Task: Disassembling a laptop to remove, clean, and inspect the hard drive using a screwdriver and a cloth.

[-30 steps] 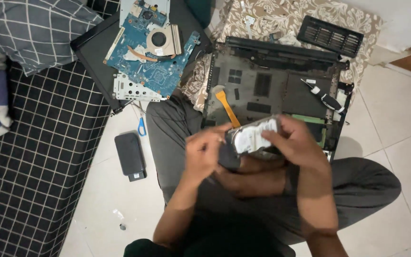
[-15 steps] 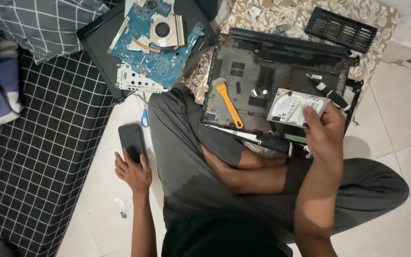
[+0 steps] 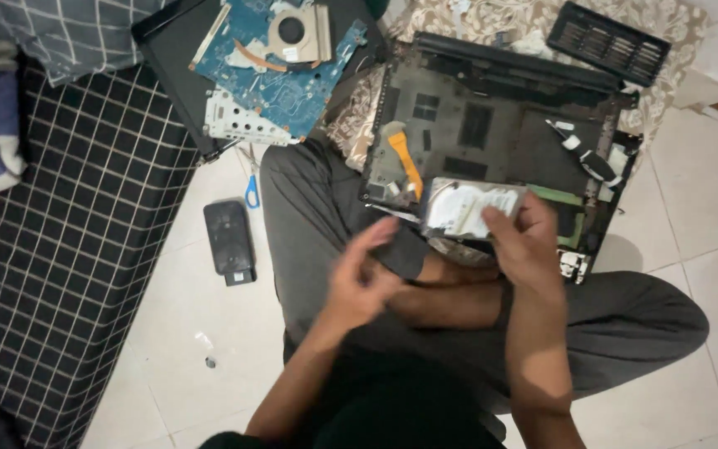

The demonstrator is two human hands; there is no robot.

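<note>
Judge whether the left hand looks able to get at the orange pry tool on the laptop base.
Probably yes: the left hand is empty and the orange pry tool lies uncovered just beyond the knee.

Hard drive in right hand

A floor of large pale tiles is seen from above, lit softly and evenly. On the left, a black mattress with a white grid pattern is laid on it. A beige patterned cloth is spread at the top.
</note>
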